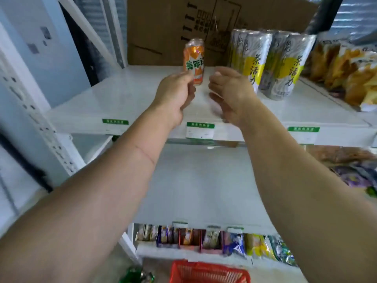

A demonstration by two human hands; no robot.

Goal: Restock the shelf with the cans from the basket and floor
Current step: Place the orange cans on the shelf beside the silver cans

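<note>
We face a white shelf (122, 94) whose upper board runs across the view, bare on its left half, with a cardboard box (163, 27) standing at the back at twelve o'clock. To the right, at about one o'clock from our hands, a block of tall grey-and-yellow cans (271, 64) fills the board, and bagged snacks (342, 74) lie beyond them at two o'clock. The red basket (208, 272) sits at the bottom edge at six o'clock, with green cans (136, 274) on the floor just left of it. Our orange can (194, 62) stands upright, long axis vertical, near the middle of the board and well left of the tall cans. Our left hand (175, 94) pinches the can's lower part from its seven o'clock side, thumb and fingers pressed on the wall; whether its base rests on the board we cannot tell. Our right hand (228, 94) is spread and holds nothing, just beside the can at its four o'clock. The left hand is the nearer one, so we judge the release falls to it.
</note>
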